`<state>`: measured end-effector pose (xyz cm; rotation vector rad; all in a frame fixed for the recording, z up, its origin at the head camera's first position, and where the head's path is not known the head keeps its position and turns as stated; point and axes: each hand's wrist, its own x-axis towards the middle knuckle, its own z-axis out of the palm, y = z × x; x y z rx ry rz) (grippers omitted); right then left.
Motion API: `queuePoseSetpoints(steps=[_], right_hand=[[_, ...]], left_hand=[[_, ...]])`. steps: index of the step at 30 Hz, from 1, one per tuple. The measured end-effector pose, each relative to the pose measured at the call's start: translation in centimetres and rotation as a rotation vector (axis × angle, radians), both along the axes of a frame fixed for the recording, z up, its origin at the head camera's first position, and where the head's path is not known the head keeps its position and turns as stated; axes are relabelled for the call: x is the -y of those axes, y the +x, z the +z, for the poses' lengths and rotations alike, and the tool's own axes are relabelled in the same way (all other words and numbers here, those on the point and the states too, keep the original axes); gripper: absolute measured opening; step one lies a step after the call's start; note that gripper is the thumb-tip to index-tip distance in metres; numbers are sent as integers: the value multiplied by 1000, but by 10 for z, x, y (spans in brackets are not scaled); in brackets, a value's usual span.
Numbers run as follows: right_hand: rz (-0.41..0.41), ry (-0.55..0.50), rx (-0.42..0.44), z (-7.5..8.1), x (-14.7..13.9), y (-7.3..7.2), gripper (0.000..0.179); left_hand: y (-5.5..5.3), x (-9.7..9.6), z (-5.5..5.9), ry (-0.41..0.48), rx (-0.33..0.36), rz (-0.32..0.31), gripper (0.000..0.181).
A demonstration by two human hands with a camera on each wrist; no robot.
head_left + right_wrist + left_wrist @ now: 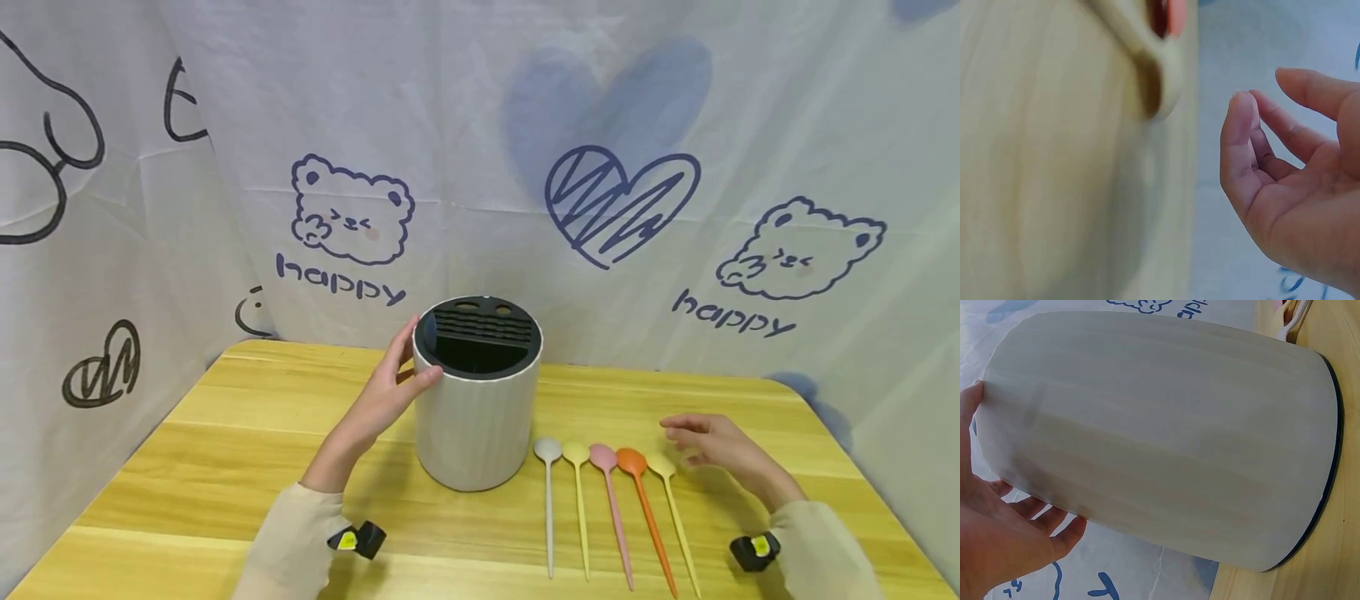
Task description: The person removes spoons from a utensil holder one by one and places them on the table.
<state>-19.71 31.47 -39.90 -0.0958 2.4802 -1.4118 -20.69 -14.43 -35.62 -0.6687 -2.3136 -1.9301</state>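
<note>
A white, ribbed utensil holder [476, 429] with a black slotted top [483, 333] stands upright on the table. My left hand [382, 400] grips its upper left side, the thumb near the rim and the fingers reaching round behind. In the left wrist view, fingertips of that left hand [1013, 531] touch the pale wall of the holder [1166, 437]. My right hand [723, 450] hovers with loosely bent fingers, holding nothing, just right of a pale yellow spoon [678, 517]. The right wrist view has the hand [1291, 169] apart from a blurred spoon [1169, 78].
Left of the pale yellow spoon lie an orange spoon [648, 508], a pink spoon [611, 500], another yellow spoon [579, 508] and a grey spoon [548, 508], bowls away from me. A white printed cloth [480, 125] hangs behind the wooden table [195, 467].
</note>
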Motion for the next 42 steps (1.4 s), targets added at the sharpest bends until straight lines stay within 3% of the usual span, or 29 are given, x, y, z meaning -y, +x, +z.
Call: queuePoseSetpoints(steps=[5, 11, 21, 34, 42], right_hand=[[31, 31, -116, 18, 21, 6, 51], [40, 48, -274, 55, 59, 13, 48], [68, 64, -367, 109, 117, 19, 43], [159, -53, -372, 140, 168, 12, 37], [201, -50, -427, 144, 187, 10, 34]], left_hand=[[0, 0, -1, -8, 5, 3, 80], [0, 1, -1, -11, 6, 6, 79], [1, 4, -1, -18, 8, 24, 78], [1, 5, 0, -21, 8, 18, 78], [0, 1, 0, -17, -1, 7, 78]])
